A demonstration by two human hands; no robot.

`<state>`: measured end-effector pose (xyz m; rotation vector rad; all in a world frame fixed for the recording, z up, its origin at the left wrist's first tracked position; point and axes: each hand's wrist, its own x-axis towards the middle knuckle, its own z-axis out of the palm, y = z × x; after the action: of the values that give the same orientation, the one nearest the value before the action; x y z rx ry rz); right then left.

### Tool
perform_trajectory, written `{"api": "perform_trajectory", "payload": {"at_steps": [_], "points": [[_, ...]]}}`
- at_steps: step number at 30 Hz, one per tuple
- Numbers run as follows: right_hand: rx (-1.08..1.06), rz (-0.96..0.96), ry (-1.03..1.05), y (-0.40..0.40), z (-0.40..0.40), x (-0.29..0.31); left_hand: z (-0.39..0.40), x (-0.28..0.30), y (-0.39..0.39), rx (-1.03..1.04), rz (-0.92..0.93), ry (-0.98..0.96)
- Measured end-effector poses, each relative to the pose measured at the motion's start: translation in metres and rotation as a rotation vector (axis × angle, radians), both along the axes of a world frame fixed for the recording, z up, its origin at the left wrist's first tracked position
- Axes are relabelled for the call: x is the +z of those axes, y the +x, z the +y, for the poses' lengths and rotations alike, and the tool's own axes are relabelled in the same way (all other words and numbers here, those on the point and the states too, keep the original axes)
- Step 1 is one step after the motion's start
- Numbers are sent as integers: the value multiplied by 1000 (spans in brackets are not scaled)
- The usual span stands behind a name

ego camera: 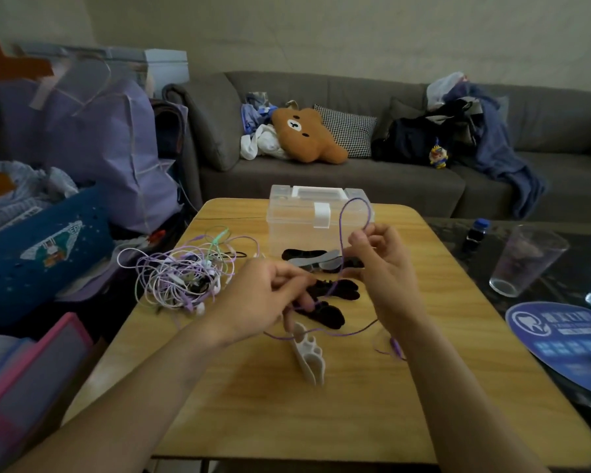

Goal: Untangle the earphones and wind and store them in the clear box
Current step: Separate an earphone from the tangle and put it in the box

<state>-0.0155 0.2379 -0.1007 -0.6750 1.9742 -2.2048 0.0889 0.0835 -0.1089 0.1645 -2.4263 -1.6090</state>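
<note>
a: holding one purple earphone cable [350,213] free of the pile. your right hand [379,264] pinches it with curled fingers, a loop standing up in front of the clear box [307,221]; your left hand [270,295] has its fingers curled round the lower run, above the white winder [309,353].

b: handling?

a: judged light, limp, thin, likely slippery. it sags and trails across the table [253,404] below your right wrist. grip near the pinch points, never tug at the plug end.

b: the rest?

a: tangled earphones [181,274] lie to the left, apart from both hands. box lid looks closed.
</note>
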Motion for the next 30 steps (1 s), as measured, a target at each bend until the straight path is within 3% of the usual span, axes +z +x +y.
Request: {"api": "perform_trajectory", "payload": {"at_steps": [3,8,11,13,16,18,20,22,23,25,30], "points": [[-111,-51,-48,-12,19,7,-18,7,4,81,74,-17],[-299,-54,150,-32,47,7,-48,12,17,72,65,-225],[-348,-206,-10,-43,62,4,-60,11,20,146,4,-371],[-465,-260,-52,-50,66,1,-59,9,19,194,58,-460],[-549,-218,221,-45,55,-3,-45,6,12,187,152,-307],[-563,13,482,-24,43,3,-32,8,9,190,224,-246],[-489,403,463,1,31,16,-19,11,7,207,305,-294],[-205,674,382,21,21,27,-5,15,5,178,347,-284],[-13,679,377,28,15,30,1,16,4,158,366,-257],[289,500,382,38,6,29,9,17,2,148,406,-235],[172,372,444,21,13,20,1,18,0,262,420,-216]]}}
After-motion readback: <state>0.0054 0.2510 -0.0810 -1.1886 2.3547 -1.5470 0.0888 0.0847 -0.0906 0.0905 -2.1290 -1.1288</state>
